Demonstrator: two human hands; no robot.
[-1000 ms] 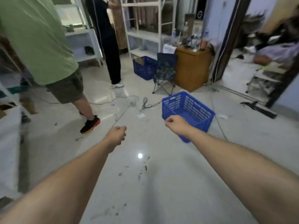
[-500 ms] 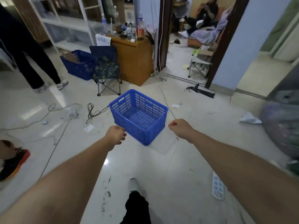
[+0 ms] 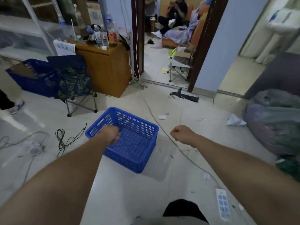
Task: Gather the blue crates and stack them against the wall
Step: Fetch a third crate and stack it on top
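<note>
A blue perforated crate (image 3: 136, 142) sits empty on the pale tiled floor in the middle of the view. My left hand (image 3: 111, 135) is a closed fist over the crate's near-left rim; I cannot tell whether it touches the rim. My right hand (image 3: 182, 133) is also a closed fist with nothing in it, a little to the right of the crate. A second blue crate (image 3: 40, 82) with a piece of cardboard in it stands at the back left, partly behind a folding chair.
A dark folding chair (image 3: 73, 82) and a wooden cabinet (image 3: 108, 70) stand behind the crate. Loose black cables (image 3: 65, 138), a long cord (image 3: 155, 120) and a power strip (image 3: 222, 203) lie on the floor. A bulky bagged bundle (image 3: 276, 122) fills the right; a person's foot (image 3: 17, 105) is at left.
I have turned and come closer to the crate. My left fist now sits over its near-left rim, and my right fist has ended up on its right side.
</note>
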